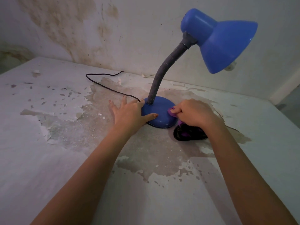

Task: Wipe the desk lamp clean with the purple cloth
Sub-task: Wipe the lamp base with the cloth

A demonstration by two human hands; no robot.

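On table (48, 159), desk lamp (163, 70) upright (shade (224, 44) facing down-right), purple cloth (186, 133) at base (160, 112)

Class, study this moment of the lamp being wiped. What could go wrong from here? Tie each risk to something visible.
The shade hangs well beyond the base; a hard push from the right hand could topple it if the left hand slackens. The purple cloth trails on the flaking table and may pick up grit.

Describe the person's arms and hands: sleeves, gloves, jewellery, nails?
The left forearm and right forearm are bare to the frame edge: no sleeves, gloves, watch or rings show. The left hand has reddish-painted fingernails; the right hand's nails are mostly hidden.
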